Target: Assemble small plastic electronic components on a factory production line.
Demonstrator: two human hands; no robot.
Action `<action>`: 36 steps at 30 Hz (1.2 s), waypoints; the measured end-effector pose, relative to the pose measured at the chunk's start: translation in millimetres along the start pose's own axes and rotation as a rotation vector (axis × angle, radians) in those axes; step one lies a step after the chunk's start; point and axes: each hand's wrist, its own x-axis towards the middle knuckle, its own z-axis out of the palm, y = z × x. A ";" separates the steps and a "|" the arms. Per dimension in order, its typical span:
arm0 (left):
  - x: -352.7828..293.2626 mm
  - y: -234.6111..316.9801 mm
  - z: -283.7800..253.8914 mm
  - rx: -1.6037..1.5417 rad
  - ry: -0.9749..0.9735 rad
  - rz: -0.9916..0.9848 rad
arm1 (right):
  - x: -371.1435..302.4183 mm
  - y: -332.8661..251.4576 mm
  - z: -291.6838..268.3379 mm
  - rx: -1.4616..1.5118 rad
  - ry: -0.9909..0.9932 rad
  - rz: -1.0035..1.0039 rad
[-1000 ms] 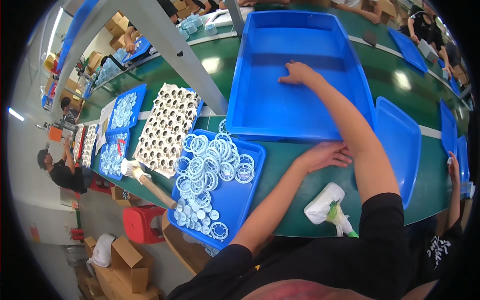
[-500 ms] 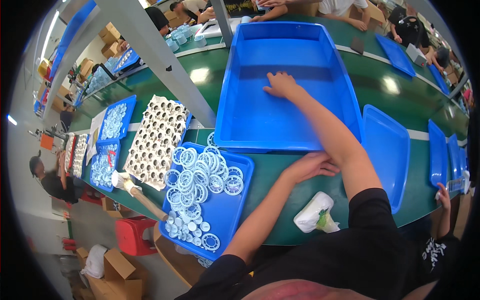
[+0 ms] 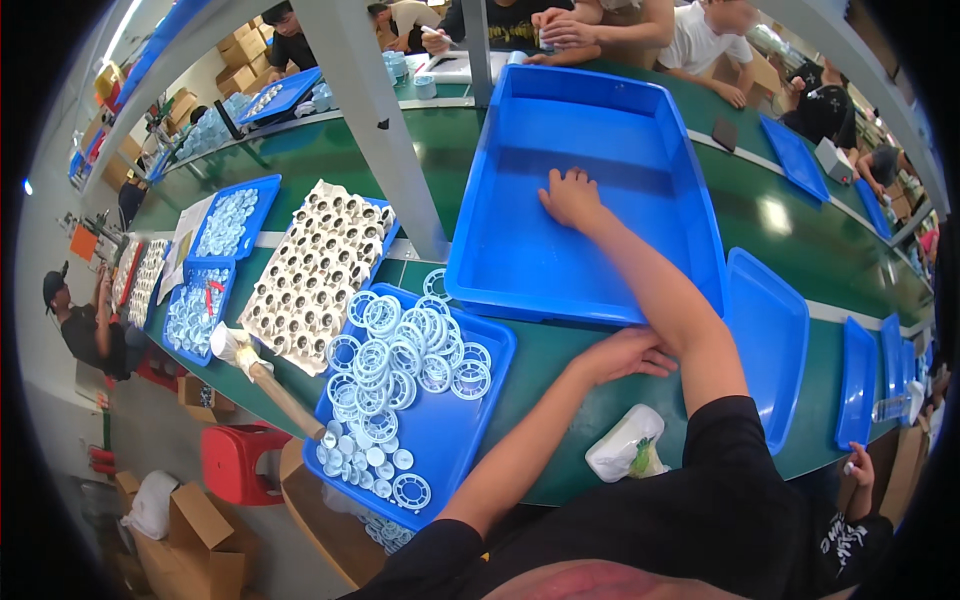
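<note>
Inside a large, deep blue bin (image 3: 615, 275), my right hand (image 3: 573, 198) reaches down toward the floor, thumb apart and fingers loosely bent; no object shows in it. My left hand (image 3: 628, 355) lies just outside the bin's near wall with fingers stretched out beside my right forearm, holding nothing. On the table near it lies a white plastic-wrapped packet (image 3: 628, 443) with a green patch. Left of my left forearm, a blue tray (image 3: 450, 440) carries a heap of light-blue plastic rings (image 3: 385, 350) and several small round light-blue caps (image 3: 360, 455).
A wooden-handled mallet (image 3: 285, 398) with a wrapped head leans over the tray's left edge. Behind it stands a pulp egg-type tray (image 3: 315, 270). A grey post (image 3: 385, 130) rises beside the bin. A shallow blue tray (image 3: 770, 340) lies to the right. People work across the green table.
The whole view has shifted and turned slightly. My right hand stays inside the bin, its fingers a little differently bent. My left hand keeps its place by the near wall.
</note>
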 end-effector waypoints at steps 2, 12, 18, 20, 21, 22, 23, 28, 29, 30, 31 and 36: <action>-1.5 -1.7 -0.3 -0.009 0.016 -0.015 | -2.8 -1.7 2.3 0.000 0.013 -0.014; -4.8 3.3 4.2 0.019 -0.007 0.017 | -0.7 -1.4 10.5 -0.061 0.140 -0.019; -5.7 6.2 5.2 0.069 0.011 -0.005 | 1.3 -0.4 4.1 -0.006 0.099 -0.005; -4.3 3.9 2.8 0.056 -0.004 0.009 | 0.3 -1.4 4.1 -0.013 0.112 -0.009; -4.3 4.4 4.3 0.065 -0.002 0.003 | -0.2 0.8 4.7 -0.030 0.120 -0.010; -4.3 4.7 6.3 0.068 0.008 0.002 | -0.2 2.7 5.1 -0.023 0.127 -0.004; -4.0 5.5 7.8 0.071 0.017 0.002 | -0.1 4.5 5.5 -0.023 0.121 -0.006; -5.3 5.7 6.9 0.061 0.025 -0.018 | -0.9 0.2 3.4 -0.003 0.096 -0.005; -5.4 5.3 6.2 0.060 0.018 -0.010 | -1.1 0.4 3.1 0.001 0.094 -0.006; -5.7 6.2 7.1 0.064 0.021 -0.013 | -1.1 1.1 2.8 0.005 0.093 -0.006; -5.9 6.7 8.2 0.062 0.018 -0.010 | -1.1 1.8 2.5 0.010 0.095 -0.005; -5.1 6.7 9.8 0.064 0.023 -0.026 | -2.8 4.4 1.3 0.018 0.065 -0.006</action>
